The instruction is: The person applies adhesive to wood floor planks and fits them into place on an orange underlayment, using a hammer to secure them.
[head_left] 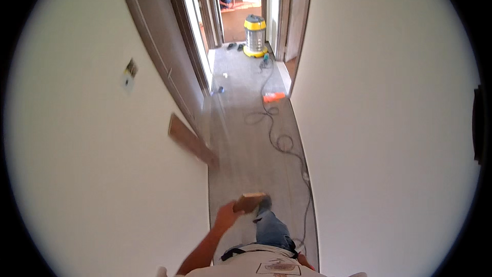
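Note:
My left hand (226, 216) is closed round one end of a short brown wooden board (249, 203), out in front of my body and above my leg. The board looks like a piece of floor plank with a pale cut edge. Of my right arm only a small strip (304, 261) shows beside my shirt, and the hand itself is hidden. A longer brown plank (189, 141) leans at the left wall ahead, its lower end on the grey floor.
A dark cable (285, 143) loops along the corridor's right side, passing an orange object (274, 97). Farther on stand a yellow and silver vacuum cleaner (254, 36) and dark shoes (232, 46). A person (225, 1) crouches in the far room. Door frames line both sides.

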Motion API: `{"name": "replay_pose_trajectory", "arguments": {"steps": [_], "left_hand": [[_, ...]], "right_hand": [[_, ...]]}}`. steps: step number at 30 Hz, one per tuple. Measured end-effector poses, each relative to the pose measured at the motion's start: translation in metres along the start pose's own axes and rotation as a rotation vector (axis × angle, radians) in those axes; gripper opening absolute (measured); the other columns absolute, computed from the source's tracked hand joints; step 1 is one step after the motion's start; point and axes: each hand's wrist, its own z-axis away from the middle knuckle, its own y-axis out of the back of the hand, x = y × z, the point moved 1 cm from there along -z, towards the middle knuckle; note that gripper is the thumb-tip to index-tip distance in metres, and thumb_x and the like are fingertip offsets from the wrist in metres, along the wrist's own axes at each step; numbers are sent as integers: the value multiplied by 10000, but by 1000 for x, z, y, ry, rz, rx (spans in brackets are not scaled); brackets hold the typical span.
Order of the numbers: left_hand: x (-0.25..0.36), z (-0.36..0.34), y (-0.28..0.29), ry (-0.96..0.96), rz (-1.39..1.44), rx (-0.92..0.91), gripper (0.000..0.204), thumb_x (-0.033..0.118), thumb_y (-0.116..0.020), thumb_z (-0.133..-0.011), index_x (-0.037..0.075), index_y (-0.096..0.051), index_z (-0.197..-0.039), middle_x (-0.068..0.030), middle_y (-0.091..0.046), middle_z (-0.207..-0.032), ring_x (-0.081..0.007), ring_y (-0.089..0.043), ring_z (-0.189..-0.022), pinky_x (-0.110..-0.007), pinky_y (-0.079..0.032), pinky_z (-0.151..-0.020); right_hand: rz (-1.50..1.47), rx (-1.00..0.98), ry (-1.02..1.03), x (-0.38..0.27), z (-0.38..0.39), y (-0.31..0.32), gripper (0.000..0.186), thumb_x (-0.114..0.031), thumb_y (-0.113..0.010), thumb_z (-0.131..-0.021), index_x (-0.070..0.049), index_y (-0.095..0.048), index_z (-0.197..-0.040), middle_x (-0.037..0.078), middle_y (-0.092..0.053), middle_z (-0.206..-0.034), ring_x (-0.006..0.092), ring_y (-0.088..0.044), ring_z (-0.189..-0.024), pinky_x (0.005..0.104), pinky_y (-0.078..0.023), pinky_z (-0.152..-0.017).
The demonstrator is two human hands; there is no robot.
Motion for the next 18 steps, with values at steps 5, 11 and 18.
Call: {"name": "replay_pose_trajectory", "arguments": {"steps": [5, 11, 18], "left_hand": [[63, -100, 54, 140, 172, 28, 519, 354, -815, -860, 42, -690, -1255, -229, -747, -1145, -408, -715, -1081, -475, -547, -938], [70, -252, 119, 282, 297, 199, 527, 362, -834, -841, 8, -698, -1207, -212, -761, -1101, -356, -738, -1032, -433, -559, -902], [39, -522, 172, 238, 395, 240, 494, 330, -843, -841, -3, -714, -1182, -207, -768, -1088, -341, -747, -1002, -431, -567, -884]], "right_hand": [[151, 256, 339, -268, -108, 43, 266, -287, -628, -940, -49, -742, -909, 88, -737, -801, 215, -622, -575, 377, -483, -519], [47, 288, 684, -652, -128, 52, 221, -253, -620, -1003, -48, -702, -1023, 84, -735, -769, 89, -480, -498, 289, -390, -439], [352, 409, 545, -775, -265, 51, 406, -409, -562, -1033, -69, -713, -869, 90, -752, -816, 163, -574, -585, 377, -483, -508]]}}
